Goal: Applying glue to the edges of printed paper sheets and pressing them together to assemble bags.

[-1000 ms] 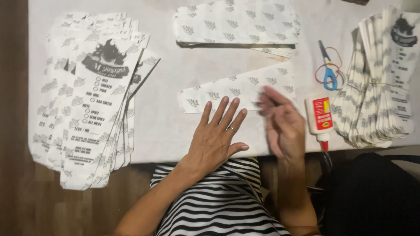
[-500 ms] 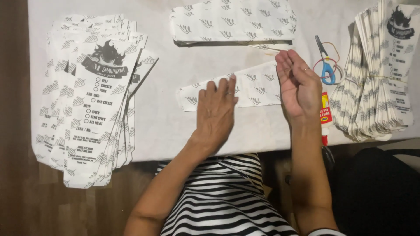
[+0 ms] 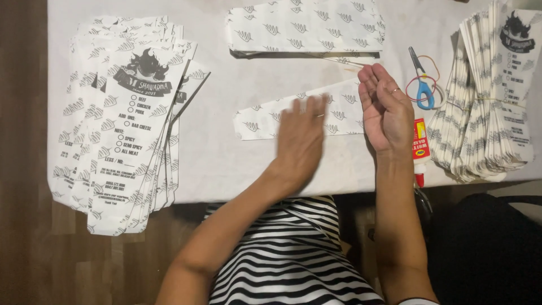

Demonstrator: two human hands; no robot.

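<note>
A white worktop (image 3: pixel 226 164) is carrying everything in view, extending away from both hands on all sides. Well to the left of the left hand, a large fanned stack of printed paper sleeves (image 3: pixel 121 121) is lying flat and overhanging the near edge of the worktop. Well to the right of the right hand, a second stack of printed sleeves (image 3: pixel 491 96) is lying bundled, apparently with a thin band running across it. Beyond both hands, towards the far edge, a pile of leaf-patterned paper sheets (image 3: pixel 305 25) is resting flat. Directly beneath the left hand, a single folded leaf-patterned paper piece (image 3: pixel 265 118) is lying on the worktop, its right end reaching under the right hand. The left hand (image 3: pixel 299 141) is lying palm down with fingers stretched out and flat, pressing on this piece and gripping nothing; it is showing motion blur. The right hand (image 3: pixel 385 110) is hovering just above the right end of the same piece, on edge with its palm facing left, fingers loosely extended and together, and is holding nothing. Just to the right of the right hand, a glue bottle (image 3: pixel 420 151) with a red and yellow label is lying on the worktop. Beyond that bottle, blue-handled scissors (image 3: pixel 422 85) are lying beside a loop of rubber bands (image 3: pixel 432 79).
</note>
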